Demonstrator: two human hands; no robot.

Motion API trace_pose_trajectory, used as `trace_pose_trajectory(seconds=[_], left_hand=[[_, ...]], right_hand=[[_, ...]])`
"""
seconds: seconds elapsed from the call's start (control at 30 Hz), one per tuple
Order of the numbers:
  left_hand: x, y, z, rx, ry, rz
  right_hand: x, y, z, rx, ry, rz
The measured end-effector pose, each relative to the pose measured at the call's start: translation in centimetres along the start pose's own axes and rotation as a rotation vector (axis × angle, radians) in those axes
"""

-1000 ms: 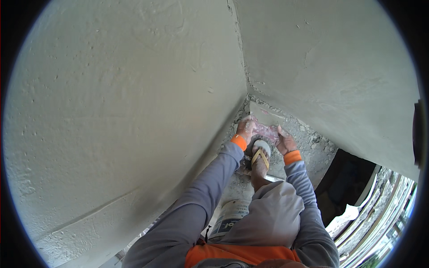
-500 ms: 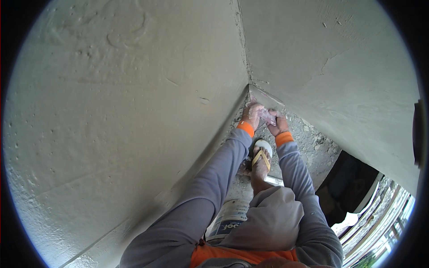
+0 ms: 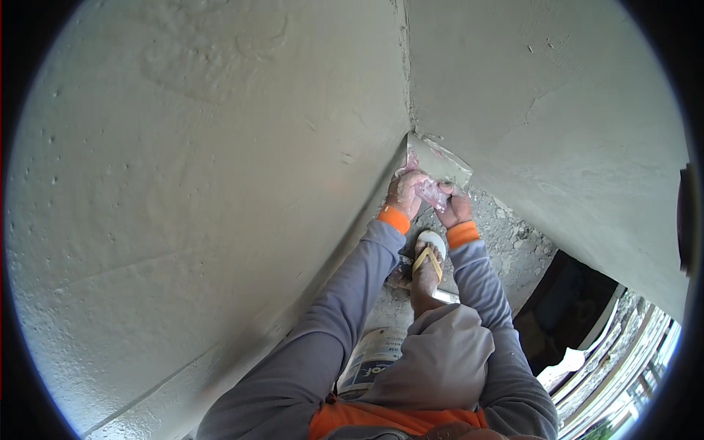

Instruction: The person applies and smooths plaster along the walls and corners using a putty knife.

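Observation:
Low in the corner between two plastered walls, my left hand (image 3: 403, 193) and my right hand (image 3: 455, 206) are both closed on a wide scraper (image 3: 443, 163). Its flat grey blade is smeared with pale paste and some pink. One end of the blade meets the left wall (image 3: 220, 169) by the corner; whether its far edge touches the right wall (image 3: 543, 125) is hard to tell. A pinkish, whitish-smeared part of the tool lies between my hands, and my fingers partly cover it.
Rough, debris-strewn floor (image 3: 506, 235) lies below my hands. My foot in a pale flip-flop (image 3: 430, 253) stands between my forearms. Behind it is a white and dark-blue bucket (image 3: 370, 359), partly hidden by my leg. A dark opening (image 3: 568, 308) lies at the lower right.
The scraper has come slightly back toward me and its blade shows more of its face. Both hands have shifted a little, still gripping it.

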State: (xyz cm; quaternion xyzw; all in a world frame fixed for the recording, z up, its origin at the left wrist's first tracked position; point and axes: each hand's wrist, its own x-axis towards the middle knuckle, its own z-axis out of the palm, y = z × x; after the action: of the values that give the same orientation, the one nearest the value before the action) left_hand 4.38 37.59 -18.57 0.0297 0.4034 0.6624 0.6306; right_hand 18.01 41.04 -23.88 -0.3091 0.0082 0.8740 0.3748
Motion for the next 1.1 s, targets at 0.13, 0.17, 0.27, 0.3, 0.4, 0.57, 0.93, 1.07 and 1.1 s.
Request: trace_pose_trajectory(seconds=[0.13,0.17,0.27,0.3,0.4,0.57,0.93,1.07,1.1], left_hand=[[-1.1,1.5,1.3,0.005,-0.020,0.042],[-1.4,1.8,1.7,-0.014,-0.049,0.046],[-2.4,2.6,3.2,-0.037,-0.069,0.057],[-2.7,2.9,3.7,-0.044,-0.076,0.062],[-3.4,3.9,4.5,-0.055,-0.096,0.081],[-5.6,5.4,7.4,0.022,-0.089,0.173],[-13.4,12.4,13.0,0.070,-0.298,0.420],[-21.3,14.8,15.5,0.254,-0.296,0.511],[-22.5,15.6,16.1,0.077,-0.319,0.303]], right_hand=[[-0.8,-0.5,2.1,0.005,-0.011,0.005],[-1.2,-0.7,2.5,-0.004,-0.016,-0.006],[-2.4,-1.4,4.0,-0.016,-0.039,-0.026],[-2.8,-1.7,4.6,-0.012,-0.051,-0.032],[-4.3,-2.1,7.2,-0.051,-0.069,-0.056],[-6.9,-3.1,10.4,-0.071,-0.110,-0.095],[-14.7,-3.8,20.1,-0.175,-0.305,-0.207],[-22.7,-1.9,24.5,-0.187,-0.354,-0.316],[-24.1,-1.2,25.2,-0.190,-0.353,-0.318]])
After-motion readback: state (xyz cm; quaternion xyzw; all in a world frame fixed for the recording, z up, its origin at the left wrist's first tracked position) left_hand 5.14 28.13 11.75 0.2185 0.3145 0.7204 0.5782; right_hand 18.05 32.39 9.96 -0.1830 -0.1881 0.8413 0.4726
